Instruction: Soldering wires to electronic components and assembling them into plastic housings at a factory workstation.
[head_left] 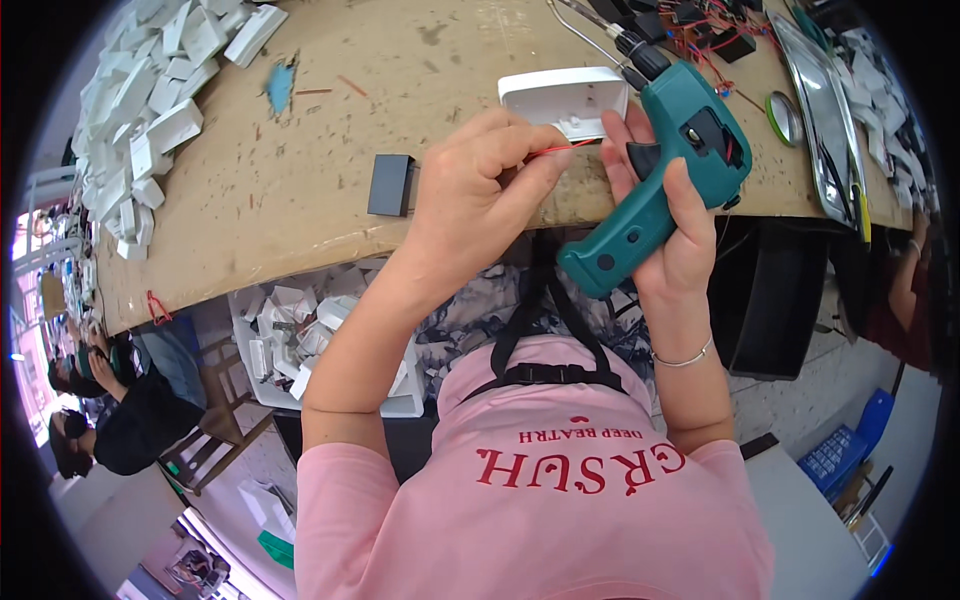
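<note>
My right hand (683,225) is wrapped round a teal pistol-shaped soldering gun (700,125), with its black trigger by the fingers. The gun's metal tip and thin feed tube point away, to the upper left. A thin red wire (565,148) is pinched between the thumb and fingers of my left hand (478,175). Just beyond both hands, a white plastic housing (560,88) lies with its hollow side showing; the right fingertips are close to its near edge. To the left of my left wrist sits a small black box (390,185) on the table.
White plastic casings (150,100) are heaped at the table's left. A white bin (405,400) of similar parts stands below the edge. At right are a metal tray (815,120), a tape roll (783,118), black parts with red wires (715,40) and a black bin (775,300). Other people sit nearby.
</note>
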